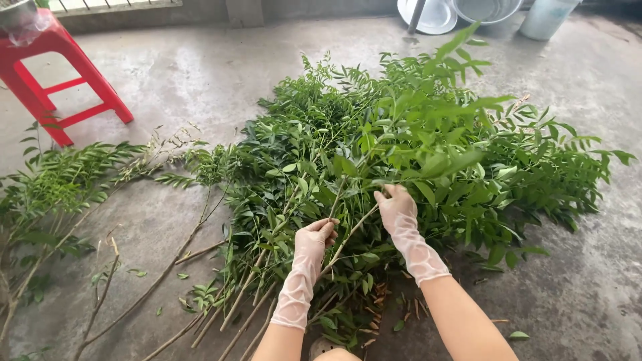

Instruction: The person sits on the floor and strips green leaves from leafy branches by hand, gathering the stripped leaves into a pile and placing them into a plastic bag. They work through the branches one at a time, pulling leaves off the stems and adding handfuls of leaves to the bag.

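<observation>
— Red plastic stool (50,73) at far left, then a loose bundle of leafy branches (57,190) on the concrete floor (180,80). What comes next?

— Bare woody stems (221,314) fanning toward the viewer, then the big heap of green leafy branches (401,154) in the middle of the floor. The left hand (313,244), in a pale lace glove, has its fingers (326,229) closed around one thin stem (344,244) low down.

— And the right hand (396,207)?

— Same glove, fingers pinched shut on that stem higher up, just where the leaves begin.

— How would you handle it well?

— I'd judge it best to keep the lower grip firm and draw along the stem's line, so neighbouring twigs don't tangle or snap.

— How does the stem look?

— Slender, pale green-brown, bare between the hands, carrying small pointed glossy leaflets above. It rises slanting out of the heap's near edge.

— Farther right?

— Metal basins (461,12) and a pale bucket (545,17) by the far wall.
</observation>
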